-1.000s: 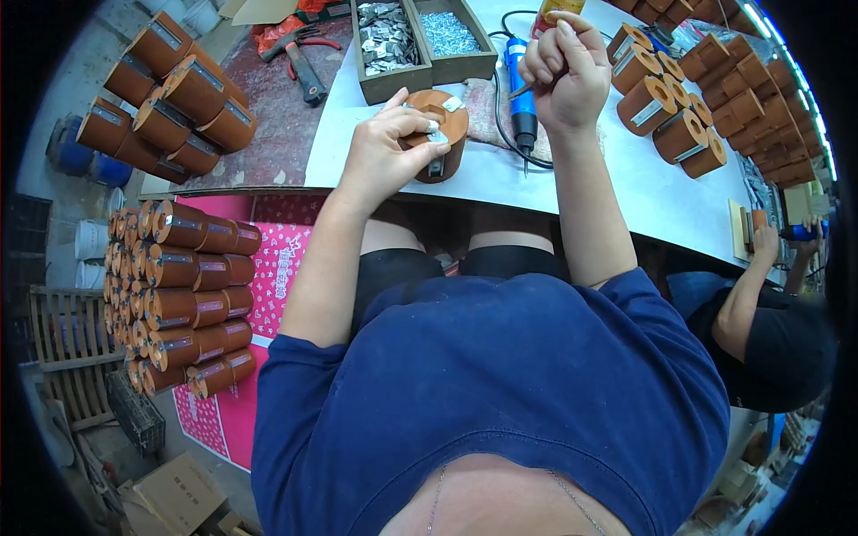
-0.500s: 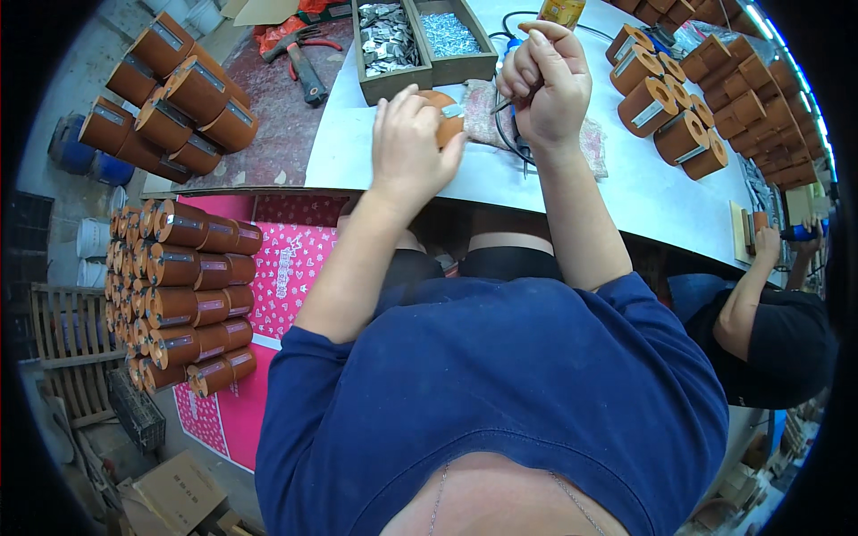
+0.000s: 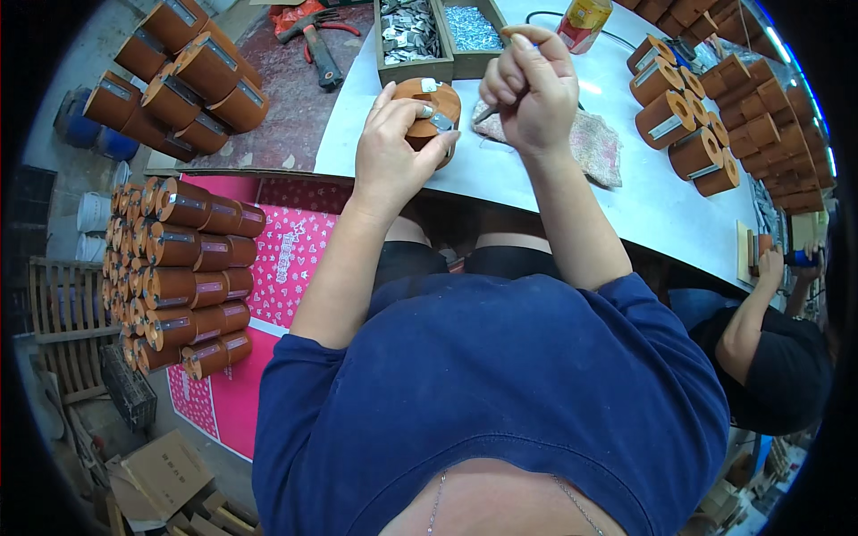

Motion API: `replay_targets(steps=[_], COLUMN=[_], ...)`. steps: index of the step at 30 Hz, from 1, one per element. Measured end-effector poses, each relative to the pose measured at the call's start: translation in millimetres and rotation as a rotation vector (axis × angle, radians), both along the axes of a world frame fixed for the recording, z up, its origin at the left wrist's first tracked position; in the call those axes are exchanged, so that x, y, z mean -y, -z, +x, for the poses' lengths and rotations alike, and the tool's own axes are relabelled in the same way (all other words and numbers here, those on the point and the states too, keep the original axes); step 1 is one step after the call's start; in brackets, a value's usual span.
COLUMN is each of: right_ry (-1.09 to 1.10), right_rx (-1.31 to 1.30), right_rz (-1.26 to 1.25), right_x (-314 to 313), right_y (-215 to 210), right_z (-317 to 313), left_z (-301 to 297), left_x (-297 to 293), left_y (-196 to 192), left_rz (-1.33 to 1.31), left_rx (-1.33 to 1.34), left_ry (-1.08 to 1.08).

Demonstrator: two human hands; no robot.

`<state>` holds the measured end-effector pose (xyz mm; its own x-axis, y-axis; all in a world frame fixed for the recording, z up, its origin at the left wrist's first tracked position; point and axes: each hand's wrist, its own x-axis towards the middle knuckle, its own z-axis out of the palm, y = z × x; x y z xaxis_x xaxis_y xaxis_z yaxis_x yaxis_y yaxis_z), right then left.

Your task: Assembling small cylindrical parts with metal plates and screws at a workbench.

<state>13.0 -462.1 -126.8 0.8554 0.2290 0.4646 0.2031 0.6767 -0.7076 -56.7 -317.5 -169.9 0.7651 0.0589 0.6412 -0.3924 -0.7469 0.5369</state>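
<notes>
A round brown wooden piece [image 3: 416, 92] stands on the white table, with small silvery metal plates on its top. My left hand [image 3: 391, 147] curls round its near left side, thumb and forefinger at a metal plate [image 3: 441, 121] on the top. To the right, my right hand [image 3: 539, 100] is raised with curled fingers. A short dark tip [image 3: 485, 114] pokes out from its left side; the rest of that thing is hidden in the fist. Beneath that hand lies a pinkish-white cloth pad [image 3: 597, 150].
Behind my hands are a wooden box of flat metal pieces [image 3: 409, 31] and another of screws [image 3: 471, 29]. A hammer [image 3: 322, 58] lies left, a yellow-red can [image 3: 584, 22] right. Stacked brown cylinders [image 3: 207, 67] flank both sides. A co-worker's arm [image 3: 746, 313] shows far right.
The view has shifted a little. My left hand has drawn back from over the wooden piece, showing more of its top and a second metal plate. My right hand stays raised, fingers curled.
</notes>
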Motion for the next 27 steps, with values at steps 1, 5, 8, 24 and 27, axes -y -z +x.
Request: replay_targets(steps=[1,5,8,24,27], right_ry=[-0.014,-0.037,-0.050,0.130,0.134], right_rx=[-0.009,-0.006,0.013,0.045,0.046], right_rz=[-0.020,-0.036,-0.029,-0.031,-0.013], right_x=[-5.6,-22.4,-29.9,7.9,13.6], right_y=[0.5,5.9,7.6,-3.0,-0.8], right_z=[-1.4,2.1,6.4,20.0,20.2], left_z=[0.0,3.0,1.6,1.4,3.5], left_x=[1.9,0.4,-0.9,-26.6,-7.7], left_y=[0.7,3.3,0.9,-27.8,-27.9], left_rz=[-0.022,-0.039,-0.033,0.001,0.096], left_rx=[-0.004,0.038,0.055,-0.239,-0.180], left_ry=[-0.007,0.070,0.103,0.320,0.226])
